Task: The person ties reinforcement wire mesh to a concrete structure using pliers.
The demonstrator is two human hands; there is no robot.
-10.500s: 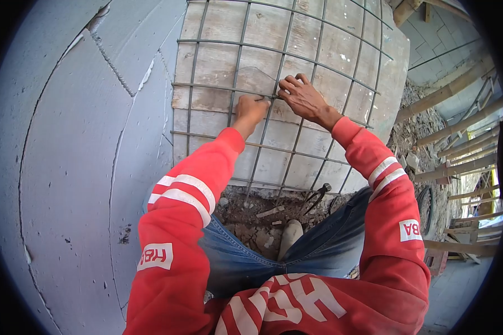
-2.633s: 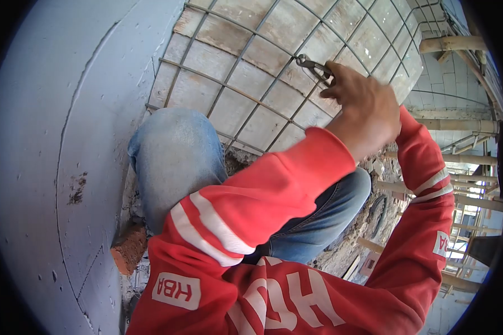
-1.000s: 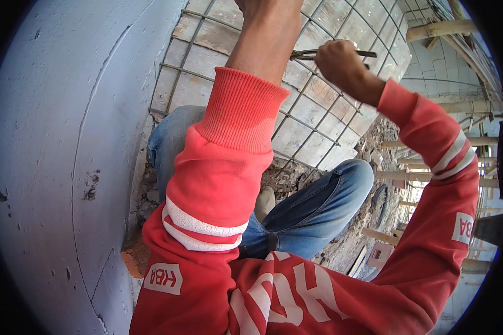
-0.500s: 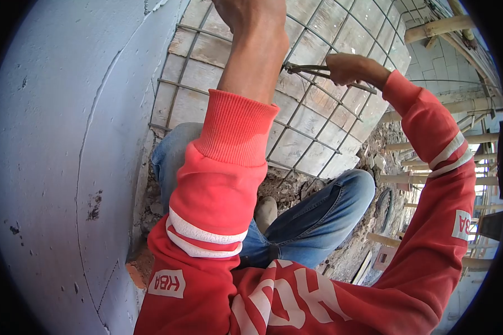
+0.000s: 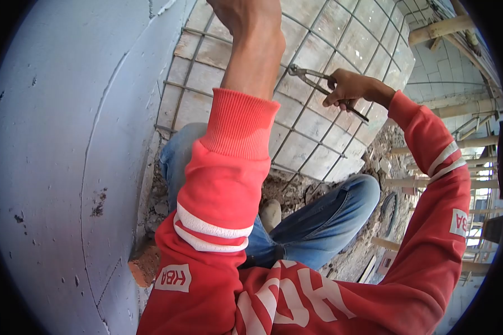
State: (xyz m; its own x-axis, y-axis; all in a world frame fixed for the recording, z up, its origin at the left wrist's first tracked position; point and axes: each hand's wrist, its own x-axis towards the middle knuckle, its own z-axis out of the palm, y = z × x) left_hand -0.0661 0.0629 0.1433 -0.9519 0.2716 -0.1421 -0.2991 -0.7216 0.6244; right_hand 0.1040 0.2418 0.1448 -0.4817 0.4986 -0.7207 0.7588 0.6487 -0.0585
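Observation:
My right hand (image 5: 349, 91) grips a pair of long-handled pincers (image 5: 313, 72), with the handles spread apart. The jaws point left and lie close to a crossing in the steel rebar grid (image 5: 300, 116); whether they touch it cannot be made out. My left hand (image 5: 246, 12) reaches up over the grid at the top edge of the view. Only its wrist and the near part of the hand show, and the fingers are cut off by the frame, so their state is hidden. Behind the grid are worn, pale boards (image 5: 313, 120).
A grey-blue wall (image 5: 50, 167) with a long crack rises close on the left. Bent legs in jeans (image 5: 318, 218) are below the grid, over rubble (image 5: 385, 167). Bamboo poles (image 5: 444, 29) stand at the right. A piece of brick (image 5: 143, 267) lies by the wall.
The pincers' handles have spread apart, and my right hand has shifted slightly down and right with them. My left arm stays nearly in place; the whole view has shifted a little.

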